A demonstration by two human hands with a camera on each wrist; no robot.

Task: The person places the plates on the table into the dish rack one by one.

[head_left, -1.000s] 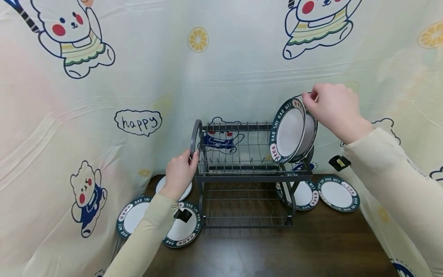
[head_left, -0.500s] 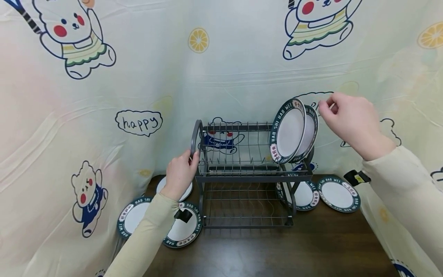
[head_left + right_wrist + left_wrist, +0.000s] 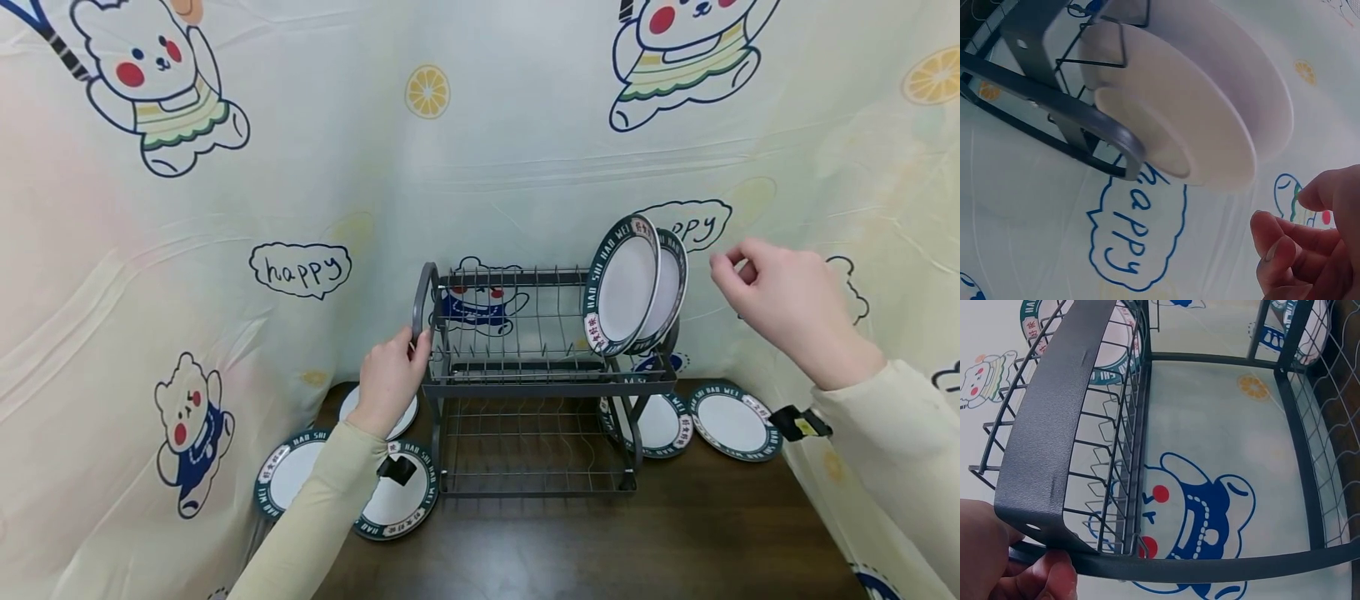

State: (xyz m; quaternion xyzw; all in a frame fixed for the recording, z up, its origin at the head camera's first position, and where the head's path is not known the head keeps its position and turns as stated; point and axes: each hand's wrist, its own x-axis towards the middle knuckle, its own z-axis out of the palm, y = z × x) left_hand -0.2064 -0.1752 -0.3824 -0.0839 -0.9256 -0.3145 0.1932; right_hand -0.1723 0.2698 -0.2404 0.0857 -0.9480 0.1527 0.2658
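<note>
A dark two-tier dish rack (image 3: 551, 388) stands on the table. My left hand (image 3: 392, 375) grips the upright at its left end; in the left wrist view the thumb and fingers (image 3: 1060, 575) wrap around the metal bar. Two white plates with green lettered rims, a front plate (image 3: 621, 287) and a rear plate (image 3: 671, 283), stand on edge in the top tier's right end. My right hand (image 3: 798, 312) is in the air to their right, fingers loosely curled and holding nothing. The right wrist view shows the pale underside (image 3: 1172, 106) of a plate, apart from that hand.
On the brown table (image 3: 570, 550), several matching plates lie flat. A left plate (image 3: 292, 468) and a near plate (image 3: 397, 500) are partly behind my left sleeve. Right of the rack lie an inner plate (image 3: 658, 425) and an outer plate (image 3: 733, 422). A printed curtain (image 3: 495, 192) hangs behind.
My right hand has let go of the rear plate and moved right and down, away from the rack. Both standing plates stay in place. The left hand keeps its grip.
</note>
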